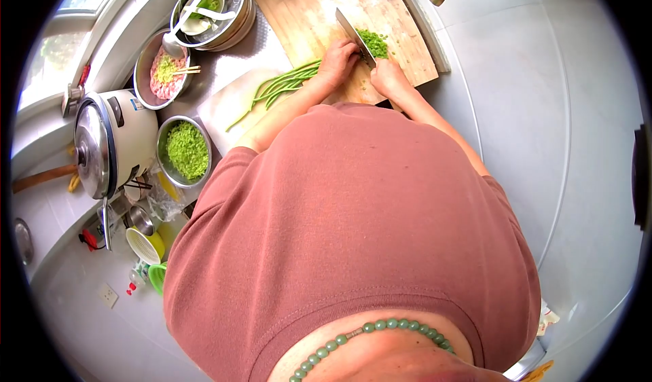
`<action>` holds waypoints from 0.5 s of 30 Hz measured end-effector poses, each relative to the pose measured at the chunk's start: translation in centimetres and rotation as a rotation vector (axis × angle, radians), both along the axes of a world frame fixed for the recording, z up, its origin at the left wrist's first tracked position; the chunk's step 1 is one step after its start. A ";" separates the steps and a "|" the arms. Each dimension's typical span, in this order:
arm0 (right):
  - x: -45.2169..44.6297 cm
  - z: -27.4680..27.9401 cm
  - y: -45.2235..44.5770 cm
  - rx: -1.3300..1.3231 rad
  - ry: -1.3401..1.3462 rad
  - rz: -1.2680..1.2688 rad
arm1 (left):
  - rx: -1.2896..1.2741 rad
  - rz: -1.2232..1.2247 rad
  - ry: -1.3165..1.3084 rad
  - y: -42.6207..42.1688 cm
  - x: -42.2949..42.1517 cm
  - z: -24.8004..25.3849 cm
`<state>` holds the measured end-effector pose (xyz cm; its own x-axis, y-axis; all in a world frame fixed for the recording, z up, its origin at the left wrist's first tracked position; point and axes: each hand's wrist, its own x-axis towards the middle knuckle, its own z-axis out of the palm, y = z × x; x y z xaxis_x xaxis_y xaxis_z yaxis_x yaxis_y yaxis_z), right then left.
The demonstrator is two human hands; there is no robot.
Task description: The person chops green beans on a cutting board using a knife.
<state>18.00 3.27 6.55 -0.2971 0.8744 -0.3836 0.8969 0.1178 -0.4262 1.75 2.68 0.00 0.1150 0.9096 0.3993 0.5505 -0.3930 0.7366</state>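
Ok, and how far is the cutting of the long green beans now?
Partly done, I think. Done: chopped green pieces lie on the wooden board, and a metal bowl holds finely chopped greens, maybe another vegetable. In hand: the right hand holds the knife; the left hand steadies the beans. Left: the long uncut lengths beside the left forearm.

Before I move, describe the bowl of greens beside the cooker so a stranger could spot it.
Find the white cooker at the picture's left. Beside it sits a round metal bowl heaped with finely chopped greens. Unlike the nearby meat bowl, it holds only greens, no chopsticks.
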 end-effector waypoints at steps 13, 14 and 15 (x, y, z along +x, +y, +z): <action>-0.1 0.2 -0.1 0.007 0.011 0.011 | 0.008 0.022 0.068 0.1 -0.3 -0.3; -0.1 0.3 -0.1 0.005 0.014 0.010 | 0.008 0.021 0.077 0.1 -0.2 -0.3; -0.1 0.4 -0.1 0.004 0.019 0.010 | 0.007 0.020 0.086 0.1 -0.2 -0.4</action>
